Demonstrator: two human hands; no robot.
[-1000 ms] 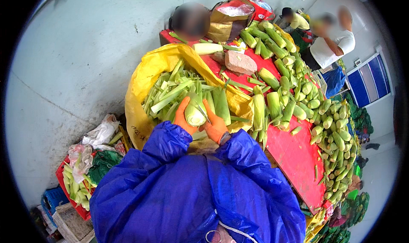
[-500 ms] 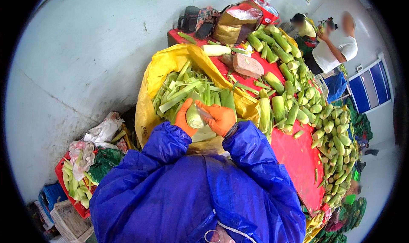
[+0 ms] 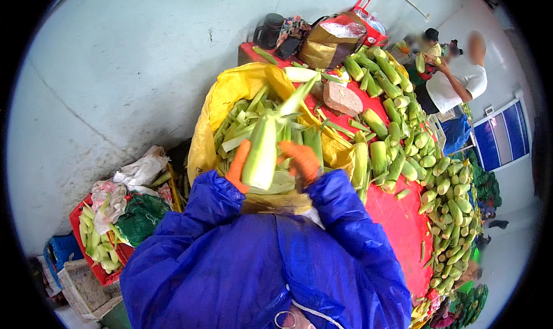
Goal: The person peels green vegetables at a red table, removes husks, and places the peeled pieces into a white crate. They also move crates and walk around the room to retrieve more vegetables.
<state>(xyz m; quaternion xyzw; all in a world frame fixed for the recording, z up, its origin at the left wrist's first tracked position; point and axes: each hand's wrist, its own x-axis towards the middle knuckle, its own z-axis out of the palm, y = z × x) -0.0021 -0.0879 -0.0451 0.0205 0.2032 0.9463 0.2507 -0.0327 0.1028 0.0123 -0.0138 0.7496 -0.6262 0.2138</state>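
A corn ear (image 3: 260, 156) in smooth, faintly ribbed, pale-green husk is held above the mouth of a yellow woven-plastic sack (image 3: 199, 150), its blunt, whitish end turned toward six o'clock. At its upper end, toward one o'clock, a long tapering husk leaf (image 3: 299, 95) is splayed outward. The ear is grasped at its nine o'clock side by the orange-gloved fingers of the left hand (image 3: 237, 166). Just beside it at three o'clock, the right hand (image 3: 300, 158), also in orange, is seen curled and blurred; whether anything is gripped in its fingers cannot be told.

Inside the sack, whose crinkled rim is folded outward, thin, ribbon-like husk strips (image 3: 242, 121) are heaped. At six o'clock, both forearms are covered by a glossy, creased blue waterproof garment (image 3: 230, 254).

At two o'clock a rough, pinkish stone block (image 3: 343, 98) is set on the red-topped desk (image 3: 391, 225), and between three and four o'clock stout, cylindrical corn ears (image 3: 455, 214) are piled. A gold-and-brown bag (image 3: 328, 45) is placed at one o'clock, a dark mug (image 3: 269, 31) at twelve. At eight, a red plastic crate (image 3: 106, 276) is filled with pale-green pieces.
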